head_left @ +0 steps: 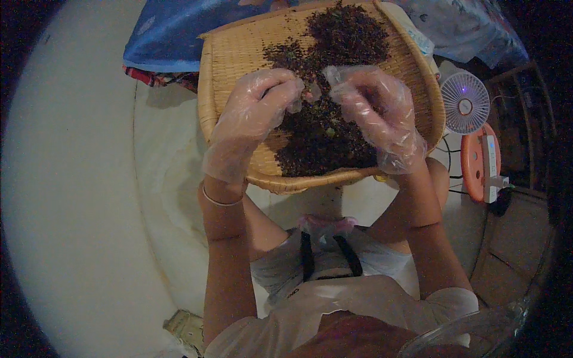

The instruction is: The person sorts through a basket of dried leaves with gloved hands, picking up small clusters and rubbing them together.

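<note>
A woven bamboo tray (236, 53) lies across in front of me, holding dark, crumbly dried plant bits. One heap (346, 36) is at the far right of the tray, and a wider spread (325, 146) covers the near middle. Both hands wear loose clear plastic gloves. My left hand (259, 104) is over the tray's left part, its fingers curled and pinched near a small pinkish bit. Facing it, my right hand (382, 110) is closed above the right side of the spread. What either hand pinches is too small to name. A small green piece (330, 131) shows among the dark bits.
A white round fan (465, 104) stands right of the tray, close to an orange stool (471, 161) with a white power strip (490, 170) and black cables. Blue cloth (170, 36) hangs beyond the tray. My knees are just below its near rim.
</note>
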A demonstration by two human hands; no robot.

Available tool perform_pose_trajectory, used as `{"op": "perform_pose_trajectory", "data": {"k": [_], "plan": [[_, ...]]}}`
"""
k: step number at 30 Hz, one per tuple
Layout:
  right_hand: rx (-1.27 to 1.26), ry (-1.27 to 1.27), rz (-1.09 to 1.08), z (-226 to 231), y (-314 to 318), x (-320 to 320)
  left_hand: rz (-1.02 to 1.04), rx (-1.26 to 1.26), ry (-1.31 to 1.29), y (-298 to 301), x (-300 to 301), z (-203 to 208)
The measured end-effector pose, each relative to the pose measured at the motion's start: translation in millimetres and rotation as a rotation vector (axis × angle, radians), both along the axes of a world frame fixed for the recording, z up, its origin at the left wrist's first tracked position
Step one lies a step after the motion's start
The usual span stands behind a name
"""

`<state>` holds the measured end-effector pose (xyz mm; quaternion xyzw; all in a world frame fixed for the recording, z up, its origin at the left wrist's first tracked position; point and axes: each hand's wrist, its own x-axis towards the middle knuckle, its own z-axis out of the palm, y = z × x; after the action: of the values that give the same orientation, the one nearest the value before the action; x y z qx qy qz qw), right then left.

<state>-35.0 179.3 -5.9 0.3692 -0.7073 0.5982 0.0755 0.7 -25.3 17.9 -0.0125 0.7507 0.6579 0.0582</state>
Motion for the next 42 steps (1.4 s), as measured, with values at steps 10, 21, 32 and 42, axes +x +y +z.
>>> {"op": "perform_pose_trajectory", "data": {"k": [10, 21, 32, 42], "plan": [[0.226, 0.268, -0.135, -2, -14, -1, -0.071, -0.177, 0.143, -3, -2, -5], [0.351, 0.402, -0.201, -8, -10, -6, -0.076, -0.292, 0.28, -4, 0, -19], [0.387, 0.584, -0.315, -7, -12, -2, -0.152, -0.509, 0.496, -8, -1, -25], [0.328, 0.417, -0.253, -14, -15, -5, -0.166, -0.412, 0.415, 0, -6, -17]]}}
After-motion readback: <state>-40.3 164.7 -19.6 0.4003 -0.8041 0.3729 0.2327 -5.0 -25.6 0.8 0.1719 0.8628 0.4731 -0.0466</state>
